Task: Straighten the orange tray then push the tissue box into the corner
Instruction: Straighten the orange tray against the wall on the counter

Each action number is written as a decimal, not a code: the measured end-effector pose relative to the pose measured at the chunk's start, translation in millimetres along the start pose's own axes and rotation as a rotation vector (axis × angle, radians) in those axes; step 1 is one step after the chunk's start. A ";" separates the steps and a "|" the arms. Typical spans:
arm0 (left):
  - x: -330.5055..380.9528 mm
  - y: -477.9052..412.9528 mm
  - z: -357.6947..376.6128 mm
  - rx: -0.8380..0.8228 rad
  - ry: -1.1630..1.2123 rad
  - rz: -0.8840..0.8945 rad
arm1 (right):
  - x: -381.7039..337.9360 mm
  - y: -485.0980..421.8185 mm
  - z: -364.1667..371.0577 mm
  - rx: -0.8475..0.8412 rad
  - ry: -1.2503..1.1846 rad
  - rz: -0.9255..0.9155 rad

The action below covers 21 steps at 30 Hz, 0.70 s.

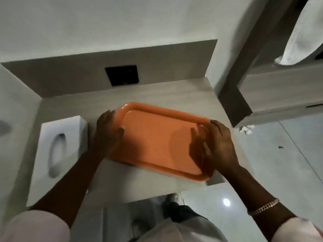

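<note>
An empty orange tray [157, 142] lies skewed on a pale wooden shelf [157, 95], its right end reaching the shelf's front right edge. My left hand [108, 131] grips the tray's left short end, thumb over the rim. My right hand [218, 145] grips the right short end, fingers curled over the rim. A white tissue box [70, 130] with an oval slot on top lies on the shelf left of the tray, just beside my left hand and a little away from the back left corner.
A low back panel with a black wall socket [122, 75] runs behind the shelf. A white wall closes the left side. At the right stands a wooden bed frame [279, 88] with white bedding. Glossy floor tiles and my shoe [172, 198] show below.
</note>
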State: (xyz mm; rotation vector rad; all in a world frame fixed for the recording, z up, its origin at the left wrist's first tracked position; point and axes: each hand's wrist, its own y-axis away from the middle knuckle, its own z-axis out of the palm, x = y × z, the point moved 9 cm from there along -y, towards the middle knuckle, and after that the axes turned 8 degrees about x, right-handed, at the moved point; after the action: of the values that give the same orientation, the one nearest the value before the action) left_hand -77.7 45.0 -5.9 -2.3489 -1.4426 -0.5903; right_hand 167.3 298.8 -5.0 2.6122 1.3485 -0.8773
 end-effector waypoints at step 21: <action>-40.2 -23.1 -8.4 0.229 0.326 -0.420 | 58.8 -16.6 -4.4 0.182 -0.131 0.395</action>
State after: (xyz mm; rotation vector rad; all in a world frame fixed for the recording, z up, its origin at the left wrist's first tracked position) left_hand -116.2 20.4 -17.6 -1.6910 -1.7440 -0.8200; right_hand 183.1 353.1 -28.7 2.7512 0.7133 -1.1196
